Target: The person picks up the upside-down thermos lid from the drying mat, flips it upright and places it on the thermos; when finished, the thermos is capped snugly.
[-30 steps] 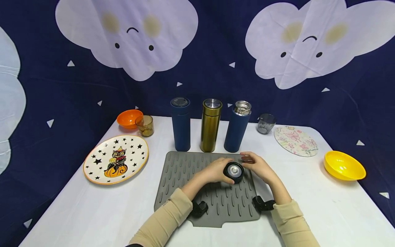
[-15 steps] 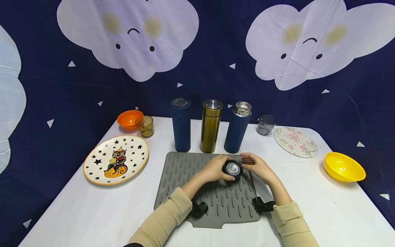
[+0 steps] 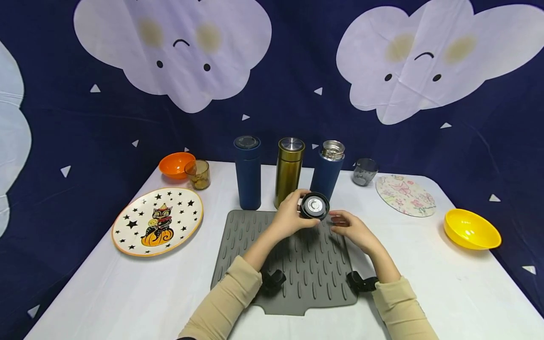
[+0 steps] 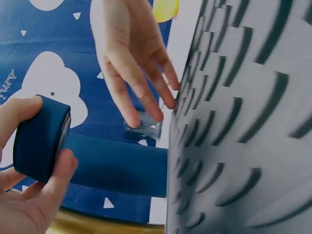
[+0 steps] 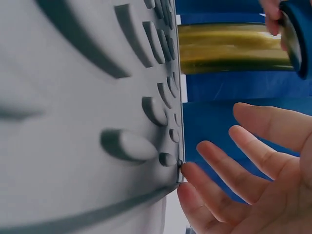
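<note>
Fingers of the left hand [image 3: 290,216] grip the lid [image 3: 314,206]; right hand [image 3: 352,229] spread, empty.

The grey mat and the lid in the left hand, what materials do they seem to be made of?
The grey mat looks like soft matte silicone or rubber: raised moulded ribs, no shine. The lid, held in the left hand, seems dark blue matte plastic or coated metal, with a shiny, probably steel, disc inside.

Readable text: I can make out none on the bottles [image 3: 290,171].
Plate [image 3: 157,220]: I see only a picture and stars.
</note>
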`<state>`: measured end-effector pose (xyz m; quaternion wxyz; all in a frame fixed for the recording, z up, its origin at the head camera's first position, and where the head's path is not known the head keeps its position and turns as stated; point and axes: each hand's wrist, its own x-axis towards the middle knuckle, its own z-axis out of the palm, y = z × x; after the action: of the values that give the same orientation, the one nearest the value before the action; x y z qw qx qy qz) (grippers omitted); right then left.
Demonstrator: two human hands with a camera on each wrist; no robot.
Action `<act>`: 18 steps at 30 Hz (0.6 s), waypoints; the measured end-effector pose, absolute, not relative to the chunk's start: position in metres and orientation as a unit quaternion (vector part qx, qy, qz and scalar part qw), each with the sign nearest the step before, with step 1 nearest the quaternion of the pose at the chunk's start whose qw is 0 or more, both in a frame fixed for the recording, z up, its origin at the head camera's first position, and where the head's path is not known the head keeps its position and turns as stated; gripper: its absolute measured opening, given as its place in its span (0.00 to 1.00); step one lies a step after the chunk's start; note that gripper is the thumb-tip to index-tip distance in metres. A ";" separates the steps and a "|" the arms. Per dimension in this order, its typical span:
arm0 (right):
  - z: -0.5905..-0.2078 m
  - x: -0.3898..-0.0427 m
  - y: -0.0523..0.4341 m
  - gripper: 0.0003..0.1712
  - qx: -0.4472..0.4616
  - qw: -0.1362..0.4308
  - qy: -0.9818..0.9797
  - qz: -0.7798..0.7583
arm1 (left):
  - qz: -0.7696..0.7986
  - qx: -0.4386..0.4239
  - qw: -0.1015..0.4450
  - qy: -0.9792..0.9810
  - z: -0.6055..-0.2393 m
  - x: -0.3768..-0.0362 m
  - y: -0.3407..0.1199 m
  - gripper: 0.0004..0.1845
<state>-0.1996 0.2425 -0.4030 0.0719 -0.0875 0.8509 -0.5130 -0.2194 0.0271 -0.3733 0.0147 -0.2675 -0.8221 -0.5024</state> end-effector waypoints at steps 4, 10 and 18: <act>-0.397 -0.201 0.240 0.26 -0.091 0.064 0.859 -0.500 | -0.544 -0.260 0.027 -0.798 -0.367 -0.221 0.021 0.40; -0.377 -0.204 0.226 0.26 -0.105 0.043 0.841 -0.529 | -0.559 -0.265 0.052 -0.784 -0.360 -0.222 0.012 0.41; -0.350 -0.203 0.200 0.29 -0.072 0.017 0.806 -0.587 | -0.561 -0.256 0.071 -0.784 -0.354 -0.223 0.007 0.41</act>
<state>-0.2026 0.2000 -0.3501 0.0173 -0.0721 0.8058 -0.5875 -0.2228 0.0074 -0.3536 0.0707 -0.2564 -0.7838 -0.5612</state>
